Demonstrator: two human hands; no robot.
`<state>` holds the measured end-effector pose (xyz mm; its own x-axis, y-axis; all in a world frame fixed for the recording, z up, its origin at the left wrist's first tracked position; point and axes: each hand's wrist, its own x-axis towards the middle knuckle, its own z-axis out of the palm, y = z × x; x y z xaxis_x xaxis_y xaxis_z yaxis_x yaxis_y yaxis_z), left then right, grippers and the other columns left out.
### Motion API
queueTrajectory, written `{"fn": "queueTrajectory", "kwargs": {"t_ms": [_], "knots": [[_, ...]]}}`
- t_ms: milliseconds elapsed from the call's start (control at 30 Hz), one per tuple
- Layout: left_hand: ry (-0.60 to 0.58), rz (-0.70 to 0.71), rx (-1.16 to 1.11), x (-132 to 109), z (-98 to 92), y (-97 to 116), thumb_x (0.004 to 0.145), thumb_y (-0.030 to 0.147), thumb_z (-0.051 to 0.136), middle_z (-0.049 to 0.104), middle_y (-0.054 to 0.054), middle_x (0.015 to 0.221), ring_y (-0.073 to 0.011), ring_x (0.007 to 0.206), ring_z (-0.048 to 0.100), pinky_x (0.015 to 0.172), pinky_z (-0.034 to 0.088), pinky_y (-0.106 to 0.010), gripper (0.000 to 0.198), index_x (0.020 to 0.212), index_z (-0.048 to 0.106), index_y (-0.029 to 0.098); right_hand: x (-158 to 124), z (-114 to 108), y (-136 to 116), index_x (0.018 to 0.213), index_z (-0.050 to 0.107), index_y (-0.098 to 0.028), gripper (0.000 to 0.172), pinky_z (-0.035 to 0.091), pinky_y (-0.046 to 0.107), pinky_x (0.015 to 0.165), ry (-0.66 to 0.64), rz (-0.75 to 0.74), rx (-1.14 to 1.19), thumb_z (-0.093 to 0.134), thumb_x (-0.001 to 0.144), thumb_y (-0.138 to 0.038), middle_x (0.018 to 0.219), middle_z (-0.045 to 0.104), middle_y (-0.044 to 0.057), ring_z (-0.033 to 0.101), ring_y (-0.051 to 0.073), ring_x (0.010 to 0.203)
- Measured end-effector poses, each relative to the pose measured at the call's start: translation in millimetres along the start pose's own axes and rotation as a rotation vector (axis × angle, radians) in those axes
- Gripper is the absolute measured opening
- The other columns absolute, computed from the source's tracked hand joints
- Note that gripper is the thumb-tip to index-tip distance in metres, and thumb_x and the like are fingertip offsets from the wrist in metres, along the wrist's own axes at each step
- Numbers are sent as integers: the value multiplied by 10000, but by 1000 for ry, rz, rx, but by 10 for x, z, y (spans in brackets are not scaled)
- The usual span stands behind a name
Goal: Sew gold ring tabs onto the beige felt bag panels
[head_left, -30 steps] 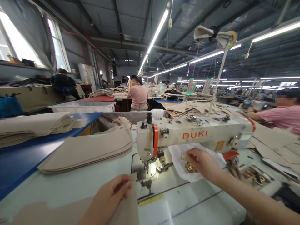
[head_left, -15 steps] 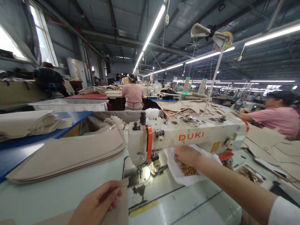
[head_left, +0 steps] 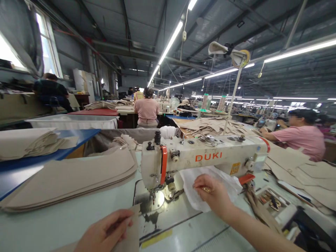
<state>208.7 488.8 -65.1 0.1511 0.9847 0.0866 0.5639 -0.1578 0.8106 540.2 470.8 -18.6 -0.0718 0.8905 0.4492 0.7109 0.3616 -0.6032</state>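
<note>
My left hand (head_left: 103, 231) is closed on the edge of a flat beige fabric piece (head_left: 132, 232), in front of the sewing machine (head_left: 210, 152). My right hand (head_left: 215, 194) is curled in a pinch above a white plastic bag (head_left: 193, 201) under the machine's arm. Small gold metal fittings (head_left: 207, 189) show between its fingers; their exact shape is too small to tell. My right hand hides most of the bag's contents. The needle and presser foot (head_left: 154, 196) stand left of the bag, over the shiny metal plate.
A stack of beige cut panels (head_left: 70, 178) lies left of the machine. At right is a tray (head_left: 273, 201) with gold hardware, near more beige pieces (head_left: 301, 164). A thread stand (head_left: 232, 98) rises behind. Co-workers sit ahead (head_left: 147, 108), at right (head_left: 299, 134) and at left (head_left: 51, 91).
My right hand has drawn back from the gold fittings in the bag and turned, fingers pinched. My left hand keeps its hold on the beige piece. The view has shifted slightly.
</note>
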Motion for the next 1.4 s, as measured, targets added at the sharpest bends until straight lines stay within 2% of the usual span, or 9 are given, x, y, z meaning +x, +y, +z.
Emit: {"fn": "queueTrajectory", "kwargs": {"t_ms": [100, 167, 400, 533, 667, 867, 1100, 1233, 1400], "knots": [[-9, 36, 20, -74, -30, 206, 716, 469, 548, 695, 6, 639, -204, 584, 641, 606, 496, -273, 298, 813, 713, 241, -185, 127, -207, 785, 623, -197, 69, 506, 257, 685, 69, -23, 264, 561, 799, -222, 808, 660, 35, 635, 165, 740], [-19, 67, 6, -125, -31, 292, 741, 413, 540, 683, 18, 635, -188, 593, 627, 609, 486, -258, 246, 785, 709, 240, -265, 246, -346, 768, 638, -202, 55, 494, 243, 656, 65, -5, 406, 593, 791, -223, 765, 657, 25, 621, 161, 709], [-96, 13, -333, -183, -13, 335, 709, 335, 585, 628, 23, 599, -136, 539, 552, 554, 452, -237, 164, 694, 645, 183, -268, 769, -719, 669, 678, -209, 185, 446, 248, 633, -140, -49, 533, 535, 769, -150, 729, 655, 24, 596, 163, 701], [-119, -84, -468, -149, -8, 326, 644, 386, 630, 590, 35, 519, -114, 457, 507, 496, 424, -235, 216, 663, 597, 173, -159, 1076, -730, 631, 675, -210, 144, 445, 253, 627, -161, 94, 690, 561, 691, -145, 715, 643, 14, 586, 164, 686], [-143, -146, -466, -146, 43, 289, 628, 390, 628, 569, 48, 486, -103, 421, 489, 458, 396, -225, 221, 662, 573, 178, -102, 1276, -691, 628, 693, -206, 18, 463, 273, 643, -205, 246, 834, 677, 633, -213, 729, 664, 17, 603, 179, 683], [-163, -142, -430, -171, 92, 268, 651, 371, 585, 557, 54, 507, -114, 440, 489, 468, 392, -229, 186, 686, 564, 190, -125, 1350, -681, 639, 708, -205, 161, 485, 283, 666, -178, 283, 939, 784, 594, -340, 789, 684, 33, 633, 198, 735], [-87, -68, -244, -228, 71, 348, 709, 333, 536, 552, 48, 539, -128, 496, 508, 512, 394, -226, 146, 666, 580, 201, -153, 1333, -763, 842, 673, -205, 285, 490, 257, 636, -82, 355, 1037, 788, 586, -252, 740, 691, 5, 645, 169, 675], [-21, 18, -71, -274, 71, 385, 745, 294, 493, 551, 41, 557, -139, 533, 510, 533, 391, -224, 155, 664, 594, 207, -171, 1338, -798, 871, 665, -196, 288, 472, 225, 589, -50, 365, 1047, 754, 599, -226, 716, 704, 9, 636, 146, 624], [45, 96, 77, -293, 107, 353, 791, 252, 443, 566, 34, 594, -141, 565, 529, 564, 397, -219, 191, 684, 596, 212, -199, 1359, -790, 896, 689, -193, 268, 512, 236, 638, -46, 337, 988, 705, 632, -237, 781, 732, 44, 679, 177, 708]]}}
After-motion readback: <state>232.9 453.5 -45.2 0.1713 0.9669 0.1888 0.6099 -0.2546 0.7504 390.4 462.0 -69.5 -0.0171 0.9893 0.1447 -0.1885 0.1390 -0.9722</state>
